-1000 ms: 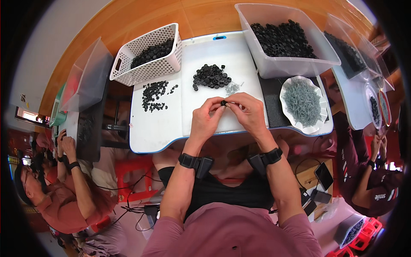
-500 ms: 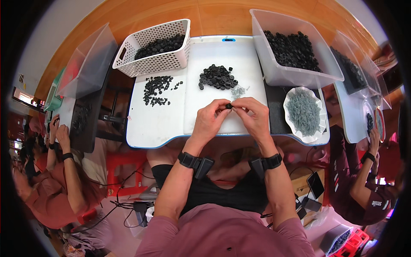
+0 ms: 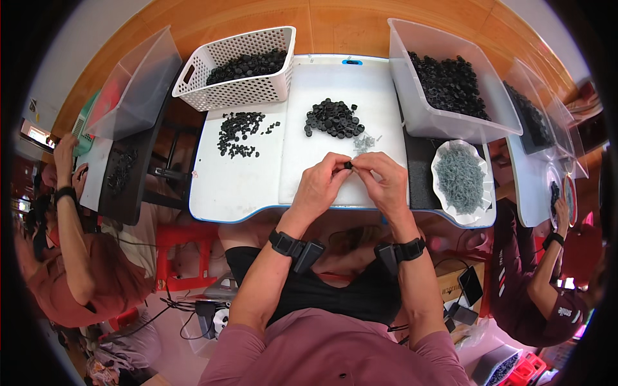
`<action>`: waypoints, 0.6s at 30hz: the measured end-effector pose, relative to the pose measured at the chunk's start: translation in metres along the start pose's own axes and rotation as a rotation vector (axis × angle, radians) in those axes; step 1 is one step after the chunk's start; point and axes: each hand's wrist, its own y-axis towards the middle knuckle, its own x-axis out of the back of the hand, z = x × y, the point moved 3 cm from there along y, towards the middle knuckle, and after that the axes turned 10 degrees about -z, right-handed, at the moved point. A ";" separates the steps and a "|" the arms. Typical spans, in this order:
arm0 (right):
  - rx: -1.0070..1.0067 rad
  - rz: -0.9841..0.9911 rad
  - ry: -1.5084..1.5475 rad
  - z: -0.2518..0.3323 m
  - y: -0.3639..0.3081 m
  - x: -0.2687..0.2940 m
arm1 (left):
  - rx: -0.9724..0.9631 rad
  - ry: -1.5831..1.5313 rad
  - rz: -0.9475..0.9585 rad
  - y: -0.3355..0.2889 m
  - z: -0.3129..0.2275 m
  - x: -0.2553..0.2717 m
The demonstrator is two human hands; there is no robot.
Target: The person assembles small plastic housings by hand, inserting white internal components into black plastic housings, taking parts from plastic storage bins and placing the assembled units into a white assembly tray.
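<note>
Over the near part of the white table, a small round black plastic part (image 3: 348,165) is pinched between the thumb and fingers of my left hand (image 3: 317,190). My right hand (image 3: 386,186) meets it from the other side, thumb and forefinger pressed together against the part; whatever lies between those fingertips is too small to make out. Just beyond my hands lies a little heap of small clear pieces (image 3: 364,142). Behind that is a pile of round black parts (image 3: 332,118). Smaller black pieces (image 3: 239,133) are scattered to the left.
A white perforated basket (image 3: 242,97) of black parts stands at the back left. At the back right is a translucent bin (image 3: 444,123) of black parts. Thin greenish-grey pieces fill a scalloped white dish (image 3: 440,194) on the right. Other people work at tables on both sides.
The view has shifted slightly, so the table sits a little further right and lower. Both my hands stay together at the black part, with the fingers slightly rearranged.
</note>
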 end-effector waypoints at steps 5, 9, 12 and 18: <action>0.056 -0.020 -0.052 0.002 -0.002 -0.003 | -0.007 -0.012 -0.003 0.001 0.000 0.000; 0.141 -0.005 -0.098 0.008 -0.004 -0.006 | 0.012 -0.015 -0.004 0.002 0.002 0.001; 0.220 0.005 -0.182 0.012 -0.005 -0.006 | 0.034 -0.065 0.006 0.003 -0.001 0.002; 0.254 0.019 -0.235 0.016 -0.008 -0.006 | 0.037 -0.153 0.025 0.006 0.006 0.003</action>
